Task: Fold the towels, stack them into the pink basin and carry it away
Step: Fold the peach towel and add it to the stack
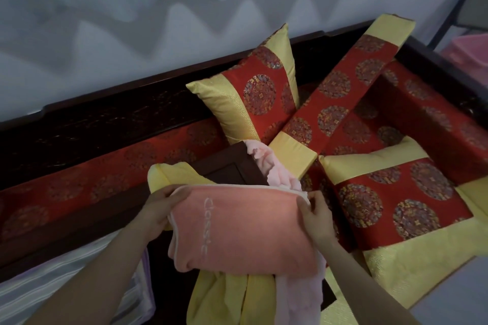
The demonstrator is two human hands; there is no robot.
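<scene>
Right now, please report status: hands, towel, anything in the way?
Left hand and right hand grip folded salmon towel. Yellow towel and pale pink towel lie beneath. Cushion beside.

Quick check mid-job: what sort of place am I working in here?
Most likely a home sitting room: a dark wooden sofa frame stands against a plain wall, red-and-gold brocade cushions lie on its seat, and a coral towel is being folded over it.
</scene>
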